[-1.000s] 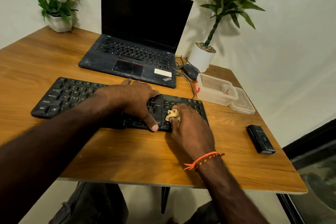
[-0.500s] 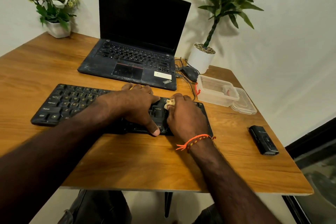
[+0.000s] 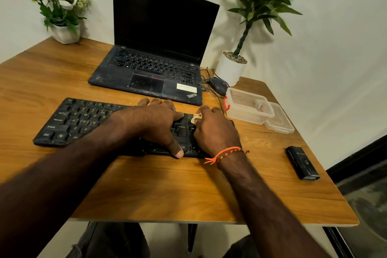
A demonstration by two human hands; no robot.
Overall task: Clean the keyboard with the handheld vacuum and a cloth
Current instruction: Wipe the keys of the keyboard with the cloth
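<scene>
In clear tub [image 3: 247, 109], small pinkish scrap [image 3: 259, 106].

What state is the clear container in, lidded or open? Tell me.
Open: the clear container has no lid on; lids lie stacked beside it.

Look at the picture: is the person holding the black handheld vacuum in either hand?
No. The handheld vacuum lies alone on the table, while the right hand grips a cloth and the left hand steadies the keyboard.
</scene>
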